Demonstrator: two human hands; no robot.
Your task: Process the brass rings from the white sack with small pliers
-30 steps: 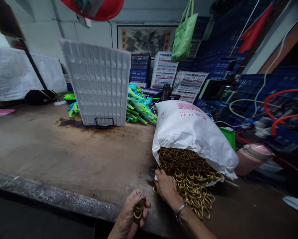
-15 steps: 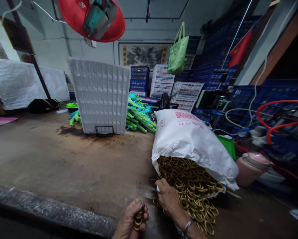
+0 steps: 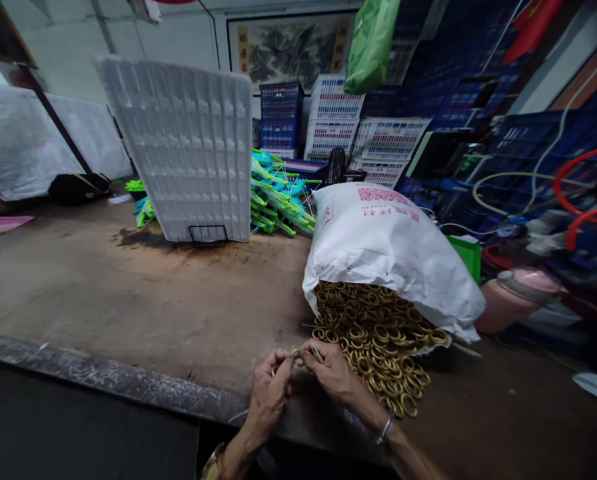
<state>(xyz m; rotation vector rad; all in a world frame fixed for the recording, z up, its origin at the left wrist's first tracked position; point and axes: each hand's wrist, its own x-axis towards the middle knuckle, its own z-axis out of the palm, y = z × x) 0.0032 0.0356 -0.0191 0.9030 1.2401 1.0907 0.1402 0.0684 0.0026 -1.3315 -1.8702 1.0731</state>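
Low in the head view, my two hands meet just above the table's front edge. My left hand [image 3: 271,387] is closed, with gold-coloured rings partly showing between its fingers. My right hand [image 3: 332,373] pinches from the other side. A single gold ring [image 3: 297,355] sits between the fingertips of both hands. A thin, greyish sliver [image 3: 317,354] shows at my right fingers; its kind is unclear. Right of the hands, a heap of gold rings [image 3: 363,340] spills from the mouth of a white sack [image 3: 378,233] lying on its side.
Across the brown table [image 3: 168,293] a white ribbed panel [image 3: 188,153] stands in a black wire holder [image 3: 207,235]. Green and blue plastic pieces [image 3: 278,200] are piled behind it. Stacked crates [image 3: 333,113] line the back. A pink container [image 3: 518,300] stands right of the sack.
My right hand has come away from the ring heap to my left hand, and a ring now sits between their fingertips. The view has tilted down.
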